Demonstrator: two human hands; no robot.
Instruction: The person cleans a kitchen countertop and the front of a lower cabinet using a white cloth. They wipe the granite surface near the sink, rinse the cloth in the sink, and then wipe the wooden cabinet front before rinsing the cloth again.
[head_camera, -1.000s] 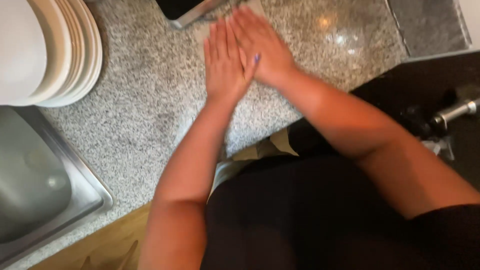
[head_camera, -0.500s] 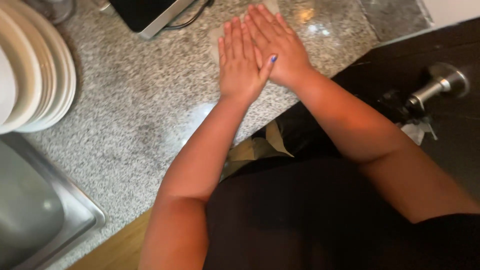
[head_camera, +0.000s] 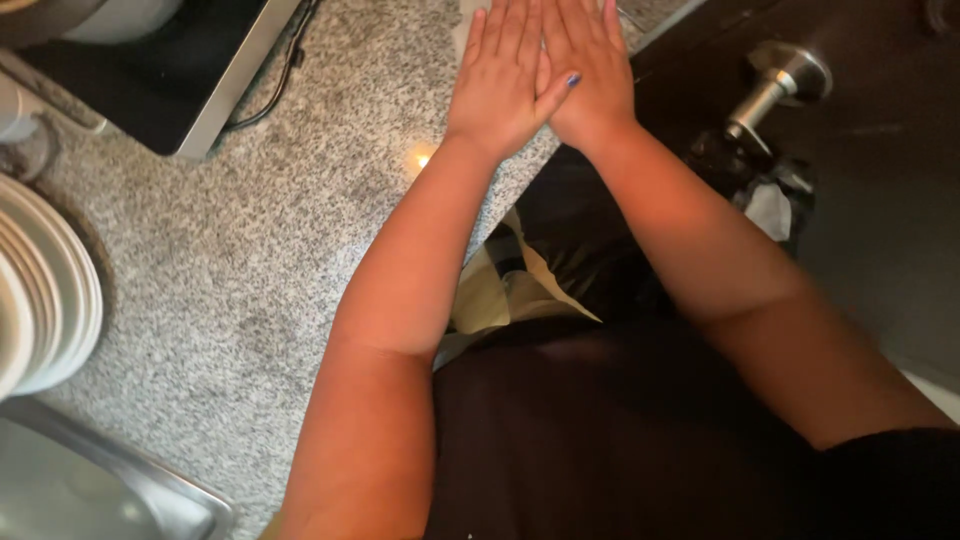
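Speckled grey stone under your fingers, one blue nail among them.

Your fingers (head_camera: 520, 40) lie on a surface (head_camera: 300, 230) of grey-and-white speckled granite; the right thumb nail (head_camera: 573, 79) is painted blue. Left of your fingers sits a black appliance (head_camera: 150, 80) with a silver edge and a black cord. Farther left, the stacked plates (head_camera: 50, 290) are plain white. Right of your fingers, a silver handle (head_camera: 775, 85) shows against a dark brown door. Your top is black.
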